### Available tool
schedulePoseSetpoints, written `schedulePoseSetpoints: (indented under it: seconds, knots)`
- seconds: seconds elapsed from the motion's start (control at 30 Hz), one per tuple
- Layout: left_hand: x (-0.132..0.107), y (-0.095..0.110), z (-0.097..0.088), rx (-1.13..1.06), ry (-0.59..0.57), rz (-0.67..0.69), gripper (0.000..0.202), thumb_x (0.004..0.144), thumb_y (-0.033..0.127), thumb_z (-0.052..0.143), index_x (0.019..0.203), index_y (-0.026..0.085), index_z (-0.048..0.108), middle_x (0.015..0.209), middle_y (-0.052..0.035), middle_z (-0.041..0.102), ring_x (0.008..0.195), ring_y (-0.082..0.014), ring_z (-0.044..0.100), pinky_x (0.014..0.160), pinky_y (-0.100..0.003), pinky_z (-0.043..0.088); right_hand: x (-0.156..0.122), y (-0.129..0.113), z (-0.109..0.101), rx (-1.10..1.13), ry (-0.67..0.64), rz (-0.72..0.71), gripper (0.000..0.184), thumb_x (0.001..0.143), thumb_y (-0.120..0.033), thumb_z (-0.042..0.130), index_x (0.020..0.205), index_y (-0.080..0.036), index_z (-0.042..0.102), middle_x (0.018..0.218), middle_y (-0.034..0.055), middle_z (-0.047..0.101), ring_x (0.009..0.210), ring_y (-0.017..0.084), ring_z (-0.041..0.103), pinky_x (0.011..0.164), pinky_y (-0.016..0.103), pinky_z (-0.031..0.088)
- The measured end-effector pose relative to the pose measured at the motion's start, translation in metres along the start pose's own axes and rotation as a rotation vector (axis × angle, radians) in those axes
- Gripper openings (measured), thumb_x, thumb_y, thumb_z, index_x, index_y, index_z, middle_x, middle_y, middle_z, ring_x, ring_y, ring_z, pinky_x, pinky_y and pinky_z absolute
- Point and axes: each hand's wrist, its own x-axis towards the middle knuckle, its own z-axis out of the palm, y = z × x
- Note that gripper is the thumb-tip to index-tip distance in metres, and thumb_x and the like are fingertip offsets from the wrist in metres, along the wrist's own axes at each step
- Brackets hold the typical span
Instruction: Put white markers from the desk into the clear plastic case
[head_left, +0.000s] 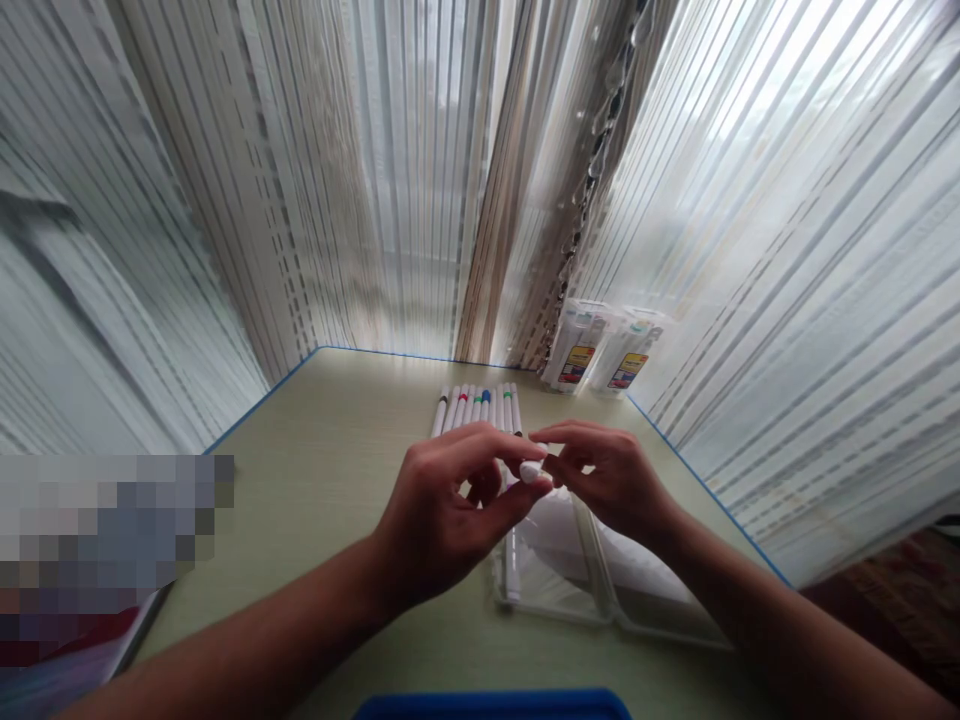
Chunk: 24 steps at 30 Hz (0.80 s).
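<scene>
My left hand [442, 510] and my right hand [611, 475] meet above the middle of the pale table [330, 470]. Both pinch a small white marker [531, 470] between their fingertips; only its end shows between the fingers. Under the hands lies an open clear plastic case [592, 580] with one white pen [512, 565] in its left half. Beyond the hands, several white markers [477, 405] with coloured bands lie side by side in a row.
Two clear marker packs [600, 350] stand at the table's back right corner against striped sheer curtains. A blue object's edge [495, 705] shows at the near table edge. A blurred patch covers things at the left.
</scene>
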Motion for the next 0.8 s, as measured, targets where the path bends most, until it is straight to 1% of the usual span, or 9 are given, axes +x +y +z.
schedulePoseSetpoints:
  seconds: [0.17,0.27,0.37,0.4,0.5,0.57,0.63,0.7,0.8]
  knots:
    - [0.000,0.000,0.000,0.012,0.015,-0.013,0.013,0.085,0.023,0.073,0.097,0.018,0.074,0.077,-0.0009,0.068,0.056,-0.0074,0.055,0.057,-0.020,0.047,-0.001,0.000,0.000,-0.025,-0.005,-0.017,0.017,0.088,-0.030,0.071,0.100,-0.019,0.077,0.089,0.0077,0.075,0.056,0.013,0.067,0.050,0.025,0.055]
    - [0.003,-0.004,-0.001,-0.007,0.068,-0.092,0.012,0.087,0.025,0.070,0.096,0.017,0.072,0.075,-0.0010,0.067,0.058,-0.0083,0.056,0.057,-0.021,0.046,-0.001,0.000,0.000,-0.026,0.039,-0.022,0.016,0.087,-0.028,0.072,0.099,-0.019,0.077,0.082,0.0053,0.072,0.055,0.013,0.064,0.050,0.025,0.055]
    - [0.009,-0.012,-0.001,-0.151,0.160,-0.268,0.015,0.088,0.028,0.068,0.096,0.017,0.069,0.074,-0.0008,0.065,0.056,-0.0083,0.052,0.052,-0.020,0.042,-0.002,0.000,0.000,0.004,0.125,-0.017,0.015,0.085,-0.027,0.074,0.098,-0.019,0.077,0.078,0.0042,0.071,0.057,0.014,0.064,0.050,0.026,0.056]
    - [0.012,-0.016,-0.002,-0.243,0.185,-0.341,0.016,0.087,0.029,0.068,0.097,0.016,0.068,0.073,-0.0003,0.063,0.054,-0.0075,0.049,0.047,-0.020,0.038,-0.002,-0.001,0.000,0.026,0.156,-0.016,0.016,0.085,-0.027,0.074,0.099,-0.019,0.077,0.077,0.0037,0.070,0.056,0.014,0.064,0.050,0.026,0.056]
    - [0.018,-0.026,-0.003,-0.510,0.281,-0.545,0.015,0.084,0.025,0.068,0.095,0.014,0.066,0.073,0.0000,0.059,0.050,-0.0063,0.044,0.042,-0.018,0.033,-0.005,-0.004,0.000,0.113,0.245,-0.024,0.018,0.085,-0.023,0.074,0.103,-0.019,0.076,0.073,0.0023,0.070,0.053,0.013,0.065,0.047,0.025,0.056]
    - [0.021,-0.031,-0.003,-0.646,0.317,-0.676,0.011,0.085,0.020,0.061,0.092,0.012,0.065,0.073,-0.0017,0.060,0.049,-0.0062,0.044,0.042,-0.018,0.032,-0.007,-0.007,-0.001,0.166,0.258,-0.034,0.019,0.087,-0.020,0.073,0.106,-0.019,0.075,0.070,0.0016,0.070,0.053,0.013,0.066,0.045,0.024,0.055]
    - [0.022,-0.033,-0.003,-0.745,0.336,-0.769,0.009,0.085,0.015,0.055,0.089,0.011,0.063,0.072,-0.0029,0.059,0.048,-0.0067,0.044,0.041,-0.018,0.032,-0.009,-0.010,-0.001,0.199,0.227,-0.054,0.023,0.088,-0.017,0.071,0.111,-0.020,0.074,0.067,0.0006,0.071,0.053,0.014,0.068,0.045,0.024,0.056]
    - [0.022,-0.033,-0.004,-0.820,0.354,-0.814,0.010,0.085,0.012,0.051,0.085,0.012,0.061,0.068,-0.0019,0.056,0.047,-0.0075,0.044,0.041,-0.018,0.031,-0.011,-0.014,0.000,0.215,0.192,-0.091,0.032,0.088,-0.014,0.070,0.119,-0.022,0.070,0.078,0.0021,0.075,0.055,0.014,0.070,0.046,0.024,0.057]
    - [0.022,-0.030,-0.005,-0.912,0.374,-0.846,0.011,0.085,0.009,0.048,0.081,0.013,0.057,0.061,0.0008,0.047,0.046,-0.0083,0.041,0.040,-0.019,0.031,-0.011,-0.018,0.000,0.185,0.166,-0.150,0.039,0.087,-0.011,0.070,0.124,-0.024,0.067,0.106,0.0069,0.076,0.056,0.011,0.069,0.050,0.025,0.058]
